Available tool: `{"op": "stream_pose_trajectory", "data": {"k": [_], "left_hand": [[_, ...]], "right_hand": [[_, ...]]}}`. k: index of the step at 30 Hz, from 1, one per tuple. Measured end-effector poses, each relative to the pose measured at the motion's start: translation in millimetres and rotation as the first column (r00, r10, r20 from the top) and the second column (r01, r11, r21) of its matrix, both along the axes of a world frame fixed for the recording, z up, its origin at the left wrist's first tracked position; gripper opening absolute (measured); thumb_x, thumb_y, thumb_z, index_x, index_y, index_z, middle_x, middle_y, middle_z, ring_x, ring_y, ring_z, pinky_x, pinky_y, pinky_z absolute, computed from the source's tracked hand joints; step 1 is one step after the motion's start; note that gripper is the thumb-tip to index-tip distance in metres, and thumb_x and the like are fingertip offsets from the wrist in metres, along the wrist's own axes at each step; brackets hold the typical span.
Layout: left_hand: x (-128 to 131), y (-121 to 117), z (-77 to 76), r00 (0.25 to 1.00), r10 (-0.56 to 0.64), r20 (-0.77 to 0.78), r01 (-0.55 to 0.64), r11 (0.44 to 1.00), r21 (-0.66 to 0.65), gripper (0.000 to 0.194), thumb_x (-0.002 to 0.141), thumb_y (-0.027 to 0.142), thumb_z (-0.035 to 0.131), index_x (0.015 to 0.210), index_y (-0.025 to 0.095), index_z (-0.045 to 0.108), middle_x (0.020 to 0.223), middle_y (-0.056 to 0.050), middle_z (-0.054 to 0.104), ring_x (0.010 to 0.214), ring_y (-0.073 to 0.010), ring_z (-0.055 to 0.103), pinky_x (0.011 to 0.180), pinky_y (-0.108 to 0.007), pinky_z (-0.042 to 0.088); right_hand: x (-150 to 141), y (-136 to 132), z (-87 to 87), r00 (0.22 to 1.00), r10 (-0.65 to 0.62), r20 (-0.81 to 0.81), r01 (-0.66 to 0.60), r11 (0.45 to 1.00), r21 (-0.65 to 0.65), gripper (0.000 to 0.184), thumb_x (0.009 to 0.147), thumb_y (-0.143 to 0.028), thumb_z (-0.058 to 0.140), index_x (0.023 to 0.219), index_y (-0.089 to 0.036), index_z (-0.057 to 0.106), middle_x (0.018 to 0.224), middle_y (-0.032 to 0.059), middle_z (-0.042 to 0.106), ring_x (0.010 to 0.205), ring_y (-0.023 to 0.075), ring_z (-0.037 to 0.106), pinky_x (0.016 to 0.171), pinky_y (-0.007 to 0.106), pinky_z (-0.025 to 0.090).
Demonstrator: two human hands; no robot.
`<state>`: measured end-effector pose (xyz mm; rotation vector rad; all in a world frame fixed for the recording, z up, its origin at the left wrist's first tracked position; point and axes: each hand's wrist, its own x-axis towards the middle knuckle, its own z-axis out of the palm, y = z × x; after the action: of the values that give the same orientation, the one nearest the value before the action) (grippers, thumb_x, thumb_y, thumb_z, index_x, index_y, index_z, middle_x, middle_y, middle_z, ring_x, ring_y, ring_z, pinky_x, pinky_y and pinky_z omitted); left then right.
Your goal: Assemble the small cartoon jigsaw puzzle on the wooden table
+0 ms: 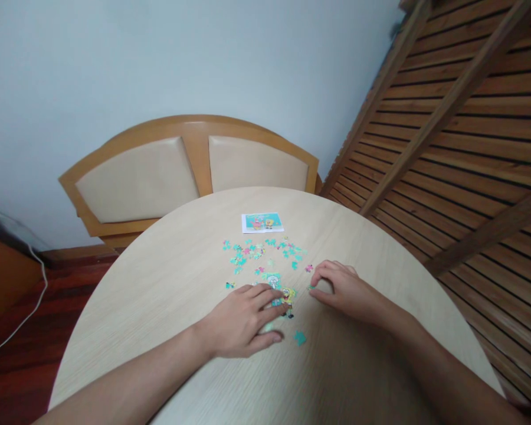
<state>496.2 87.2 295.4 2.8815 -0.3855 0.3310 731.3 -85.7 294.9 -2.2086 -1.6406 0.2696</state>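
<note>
The left hand (241, 320) lies palm down over the near-left part of a partly joined puzzle (273, 280), its fingers spread and its thumb held apart, pointing right; it covers some of the pieces, so whether it presses on them cannot be told. The puzzle sits toward the middle of a round, pale wooden table (159, 295), and a teal figure shows on it beside a yellow one, just past the left fingertips. To the right, the right hand (343, 288) is curled, with thumb and index finger narrowly apart around a small yellow-green piece (310, 288); whether they grip it or only touch it is too small to tell. A pink piece (308, 268) lies just beyond those fingers, and a teal piece (300, 337) lies alone nearer the person, right of the left thumb. Loose pieces (239, 258), mostly teal with some pink and yellow, are scattered beyond the puzzle, and behind them lies a picture card (264, 222) with a pink and a yellow figure. Past the table stands a wooden frame with cream panels (137, 180), and wooden slats (460, 136) slope along the right.
</note>
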Motion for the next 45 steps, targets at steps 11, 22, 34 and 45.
{"op": "stream_pose_trajectory", "data": {"k": [11, 22, 34, 45], "left_hand": [[8.8, 90.8, -29.0, 0.844, 0.535, 0.037, -0.534, 0.845, -0.027, 0.046, 0.102, 0.032, 0.036, 0.142, 0.012, 0.046, 0.144, -0.014, 0.055, 0.138, -0.0285, 0.046, 0.116, -0.048, 0.038], [11.8, 90.4, -33.5, 0.788, 0.612, 0.066, -0.615, 0.789, 0.019, 0.046, 0.101, 0.035, 0.037, 0.141, 0.014, 0.048, 0.147, -0.012, 0.052, 0.141, -0.0297, 0.040, 0.117, -0.048, 0.034], [24.4, 113.9, -19.7, 0.815, 0.580, 0.005, -0.579, 0.812, 0.077, 0.040, 0.103, 0.033, 0.034, 0.122, 0.019, 0.066, 0.128, -0.008, 0.066, 0.119, -0.0265, 0.054, 0.107, -0.045, 0.041], [55.3, 141.7, -3.2, 0.804, 0.583, -0.117, -0.568, 0.811, 0.138, 0.021, 0.085, 0.032, 0.060, 0.096, 0.023, 0.076, 0.100, -0.010, 0.074, 0.104, -0.0301, 0.059, 0.092, -0.041, 0.046]], "right_hand": [[11.0, 5.8, -10.7, 0.999, 0.027, -0.028, -0.022, 0.986, 0.165, 0.020, 0.092, -0.033, 0.058, 0.103, -0.021, 0.069, 0.108, 0.0091, 0.068, 0.105, 0.0254, 0.063, 0.095, 0.043, 0.047], [12.2, 6.8, -12.3, 0.999, 0.033, -0.031, -0.028, 0.987, 0.156, 0.020, 0.092, -0.033, 0.058, 0.102, -0.020, 0.069, 0.108, 0.0096, 0.068, 0.105, 0.0253, 0.064, 0.095, 0.043, 0.047], [11.9, 4.9, -11.4, 0.998, 0.029, -0.059, -0.018, 0.986, 0.167, 0.019, 0.092, -0.032, 0.058, 0.102, -0.020, 0.070, 0.108, 0.0092, 0.069, 0.105, 0.0246, 0.064, 0.096, 0.042, 0.047], [11.2, 4.3, -9.6, 0.998, 0.028, -0.051, -0.020, 0.987, 0.157, 0.020, 0.093, -0.031, 0.057, 0.103, -0.019, 0.069, 0.108, 0.0095, 0.069, 0.105, 0.0242, 0.064, 0.096, 0.041, 0.047]]}}
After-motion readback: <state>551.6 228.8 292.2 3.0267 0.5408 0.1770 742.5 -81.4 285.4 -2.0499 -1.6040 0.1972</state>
